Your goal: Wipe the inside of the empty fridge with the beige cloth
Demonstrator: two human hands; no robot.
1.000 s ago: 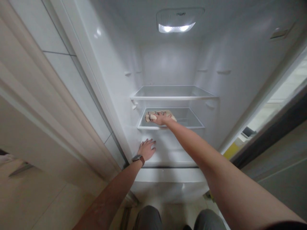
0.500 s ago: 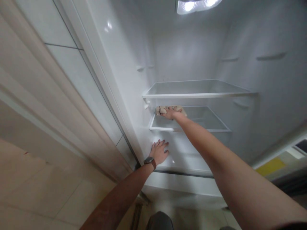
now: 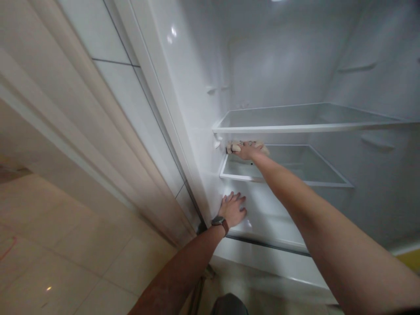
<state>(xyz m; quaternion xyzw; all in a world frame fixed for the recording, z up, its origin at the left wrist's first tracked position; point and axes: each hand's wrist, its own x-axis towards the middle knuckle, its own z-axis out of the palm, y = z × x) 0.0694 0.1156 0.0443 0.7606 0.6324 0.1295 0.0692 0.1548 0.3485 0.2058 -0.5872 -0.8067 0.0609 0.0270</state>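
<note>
Clasping in right grip [image 3: 248, 150]: patterned beige cloth [image 3: 231, 146], on lower shelf [image 3: 293, 162].
Left grip [image 3: 232, 210]: released, spread on refrigerator interior [image 3: 264, 210] below.

The open refrigerator [image 3: 278, 65] and tiled floor [image 3: 82, 249] suggest a kitchen.

Arms [image 3: 295, 194] outstretched, left grip [image 3: 232, 210] splayed
</note>
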